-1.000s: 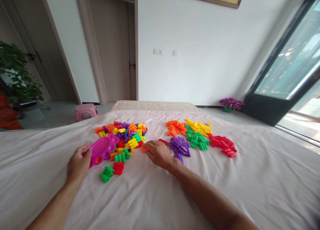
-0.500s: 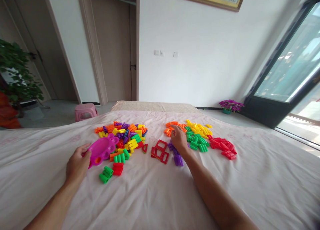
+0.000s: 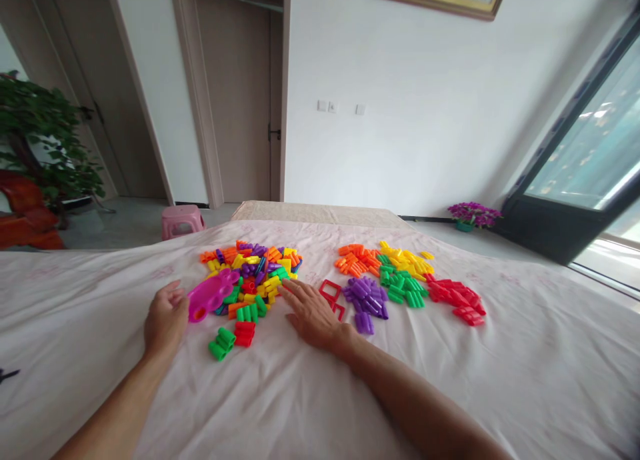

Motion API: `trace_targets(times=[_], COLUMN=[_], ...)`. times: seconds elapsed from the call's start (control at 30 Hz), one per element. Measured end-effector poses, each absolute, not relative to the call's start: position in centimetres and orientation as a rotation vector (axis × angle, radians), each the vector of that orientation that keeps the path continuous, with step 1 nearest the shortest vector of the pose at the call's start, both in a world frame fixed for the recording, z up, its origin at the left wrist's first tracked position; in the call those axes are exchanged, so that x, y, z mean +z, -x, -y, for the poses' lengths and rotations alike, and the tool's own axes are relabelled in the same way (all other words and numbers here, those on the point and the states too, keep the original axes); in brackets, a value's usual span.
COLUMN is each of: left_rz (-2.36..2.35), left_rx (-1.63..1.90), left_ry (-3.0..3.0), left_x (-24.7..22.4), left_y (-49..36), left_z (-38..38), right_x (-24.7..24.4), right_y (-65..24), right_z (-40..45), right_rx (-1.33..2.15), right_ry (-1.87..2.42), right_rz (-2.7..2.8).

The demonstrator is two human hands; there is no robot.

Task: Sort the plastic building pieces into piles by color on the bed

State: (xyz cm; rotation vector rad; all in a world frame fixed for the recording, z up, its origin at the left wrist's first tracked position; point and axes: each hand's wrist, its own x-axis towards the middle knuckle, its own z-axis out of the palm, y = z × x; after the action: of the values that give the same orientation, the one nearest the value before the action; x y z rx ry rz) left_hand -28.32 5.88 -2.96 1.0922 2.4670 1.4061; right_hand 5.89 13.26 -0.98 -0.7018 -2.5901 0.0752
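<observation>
My left hand [image 3: 166, 317] has its fingers at the left edge of a magenta plastic piece [image 3: 210, 295] with round lobes. That piece leans against a mixed heap of coloured blocks [image 3: 270, 285]. Reaching in from the right, my right hand [image 3: 311, 313] is spread, palm down, at the heap's right edge, and holds nothing. Its back partly hides some red frame pieces [image 3: 331, 290]. A green block [image 3: 221, 344] and a red block [image 3: 245, 334] lie in front of the heap. Beyond my right hand is a purple pile [image 3: 367, 297].
Orange [image 3: 356, 260], green [image 3: 401, 285], yellow [image 3: 406, 260] and red [image 3: 456, 297] piles lie on the right of the wrinkled cloth [image 3: 280, 400]. A pink stool [image 3: 183, 221] stands behind at the left, and purple flowers [image 3: 473, 213] at the right.
My right hand has moved left from the orange pile to the mixed heap and its fingers have spread. The view has shifted slightly. The magenta piece sits a little differently beside my left hand.
</observation>
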Motion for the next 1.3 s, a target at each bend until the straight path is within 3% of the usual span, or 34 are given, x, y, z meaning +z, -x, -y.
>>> trace_targets(times=[0.47, 0.7, 0.93, 1.3], left_rz=[-2.359, -2.535, -2.04, -1.679], left_rx=[1.437, 1.368, 1.526, 1.118], left_ry=[-1.142, -1.614, -2.293, -2.554], left_x=[-4.0, -2.3, -1.6, -2.5], left_y=[28.8, 27.0, 23.9, 20.0], left_z=[-6.3, -5.6, -5.4, -5.3], right_x=[-0.8, 0.2, 0.8, 1.0], right_y=[-5.8, -5.7, -5.1, -5.3], right_z=[-13.4, -12.6, -10.9, -10.4], right_rx=[0.12, 0.147, 0.248, 0.594], right_ry=[0.66, 0.531, 0.598, 0.656], right_rz=[2.49, 2.692, 2.7, 2.49])
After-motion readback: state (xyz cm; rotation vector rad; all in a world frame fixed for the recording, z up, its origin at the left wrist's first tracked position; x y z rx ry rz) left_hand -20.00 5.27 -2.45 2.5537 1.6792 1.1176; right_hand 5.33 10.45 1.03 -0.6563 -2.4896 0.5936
